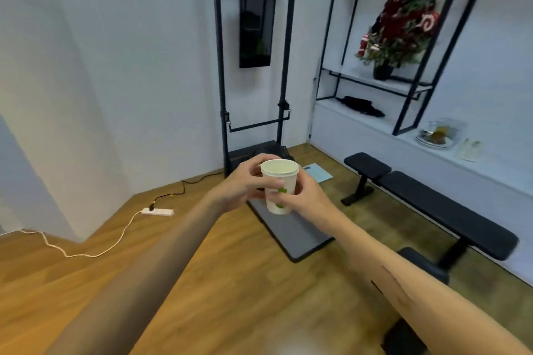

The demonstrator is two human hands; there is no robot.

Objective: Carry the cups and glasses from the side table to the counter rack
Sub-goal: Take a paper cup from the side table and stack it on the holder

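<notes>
Both forearms are reaching forward; left hand point(245, 184) and right hand point(305, 196) are pinching an upright paper cup point(279, 187) between curled fingers point(275, 183). Squeezing harder risks crushing it.

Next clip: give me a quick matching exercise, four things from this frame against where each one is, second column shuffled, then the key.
Things:
1. paper cup
2. power strip
3. flower arrangement
4. plate

Places:
A. on the wooden floor by the wall
B. on the white counter at right
C. held up between both hands
D. on a shelf of the black rack

Pairs: 1-C, 2-A, 3-D, 4-B
</notes>
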